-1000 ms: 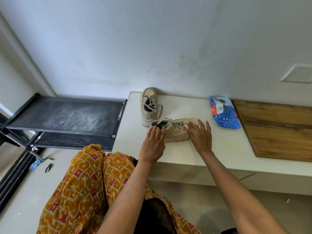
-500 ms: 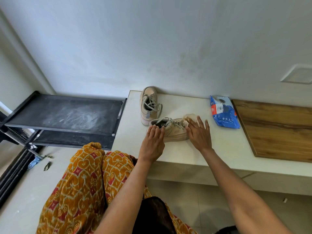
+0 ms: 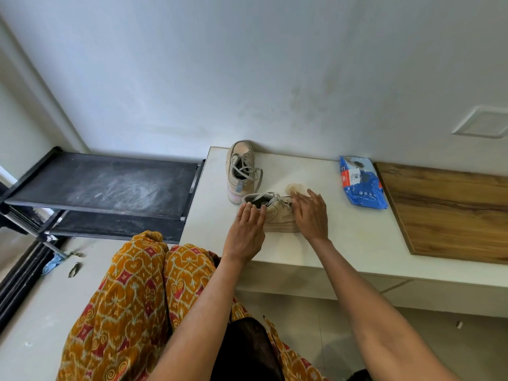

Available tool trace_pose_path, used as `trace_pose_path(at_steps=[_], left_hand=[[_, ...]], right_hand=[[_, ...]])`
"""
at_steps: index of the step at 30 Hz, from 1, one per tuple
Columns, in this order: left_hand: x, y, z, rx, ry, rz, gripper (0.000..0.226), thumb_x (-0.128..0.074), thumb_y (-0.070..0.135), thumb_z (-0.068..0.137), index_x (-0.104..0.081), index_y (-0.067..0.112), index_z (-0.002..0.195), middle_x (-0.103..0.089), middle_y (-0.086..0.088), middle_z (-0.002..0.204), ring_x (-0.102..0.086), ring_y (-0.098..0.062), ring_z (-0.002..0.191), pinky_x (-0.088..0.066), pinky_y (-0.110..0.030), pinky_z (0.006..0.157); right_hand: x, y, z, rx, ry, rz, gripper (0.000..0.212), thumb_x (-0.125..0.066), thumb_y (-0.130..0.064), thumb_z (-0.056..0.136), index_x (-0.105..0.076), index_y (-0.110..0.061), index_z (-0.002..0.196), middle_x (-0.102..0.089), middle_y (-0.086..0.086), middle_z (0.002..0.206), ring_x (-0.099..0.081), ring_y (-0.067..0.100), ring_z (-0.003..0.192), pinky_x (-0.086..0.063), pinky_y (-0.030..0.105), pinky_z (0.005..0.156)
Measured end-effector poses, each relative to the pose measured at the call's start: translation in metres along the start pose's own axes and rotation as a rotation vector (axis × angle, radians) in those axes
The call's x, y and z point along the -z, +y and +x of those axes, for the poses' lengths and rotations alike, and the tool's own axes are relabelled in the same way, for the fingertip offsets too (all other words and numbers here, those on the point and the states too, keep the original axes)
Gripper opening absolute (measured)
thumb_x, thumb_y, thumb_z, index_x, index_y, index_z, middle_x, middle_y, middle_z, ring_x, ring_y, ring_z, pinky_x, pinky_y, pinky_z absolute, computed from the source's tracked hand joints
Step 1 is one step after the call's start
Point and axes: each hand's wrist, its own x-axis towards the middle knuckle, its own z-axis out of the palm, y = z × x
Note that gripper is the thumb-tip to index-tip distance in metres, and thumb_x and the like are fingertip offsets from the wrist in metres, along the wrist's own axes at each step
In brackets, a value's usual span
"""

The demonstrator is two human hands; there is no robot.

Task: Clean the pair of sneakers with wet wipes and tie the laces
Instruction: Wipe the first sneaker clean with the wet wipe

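Two beige sneakers sit on the white bench (image 3: 357,243). The far sneaker (image 3: 240,171) stands with its toe to the wall and its grey laces loose. The near sneaker (image 3: 277,213) lies crosswise, heel to the left. My left hand (image 3: 246,229) rests on its heel, fingers fairly straight and tips at the collar edge. My right hand (image 3: 312,215) lies flat over the toe end, fingers straight. A stained, crumpled wipe (image 3: 295,187) shows just beyond its fingertips. The blue wet wipes pack (image 3: 362,185) lies near the wall to the right.
A wooden board (image 3: 450,213) covers the bench's right end. A dusty black rack (image 3: 110,185) stands left of the bench. My patterned orange garment (image 3: 132,298) covers my knees below. Small scraps (image 3: 55,264) lie on the floor at the left.
My right hand has slid left along the near sneaker towards the laces, and the stained wipe now shows beyond its fingertips. My left hand stays on the heel.
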Motion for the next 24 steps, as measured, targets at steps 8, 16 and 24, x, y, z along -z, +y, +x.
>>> trace_pose_path(at_steps=[8,16,24], left_hand=[[0.0,0.002,0.0,0.018,-0.012,-0.021,0.054,-0.027,0.022,0.088,-0.05,0.0,0.132,-0.058,-0.02,0.117,-0.053,-0.037,0.115,-0.039,-0.045,0.107],[0.0,0.001,0.0,0.014,-0.014,-0.017,0.054,-0.026,0.021,0.089,-0.046,0.0,0.134,-0.057,-0.02,0.119,-0.052,-0.037,0.117,-0.035,-0.045,0.11],[-0.002,0.001,0.0,0.016,-0.013,-0.018,0.055,-0.025,0.022,0.089,-0.046,0.0,0.134,-0.057,-0.021,0.119,-0.052,-0.038,0.116,-0.037,-0.046,0.108]], right_hand=[[0.022,-0.026,0.034,-0.213,-0.153,0.338,0.032,-0.058,-0.013,0.09,-0.063,-0.013,0.122,-0.067,0.01,0.114,-0.061,0.025,0.107,-0.047,0.034,0.09],[0.029,0.009,0.008,0.046,-0.038,-0.279,0.02,-0.067,-0.015,0.084,-0.073,-0.02,0.102,-0.068,0.008,0.086,-0.054,0.029,0.088,-0.032,0.033,0.069],[0.023,-0.019,0.002,0.109,-0.057,-0.288,0.038,-0.07,-0.009,0.079,-0.067,-0.026,0.113,-0.061,0.008,0.081,-0.055,0.029,0.081,-0.039,0.034,0.068]])
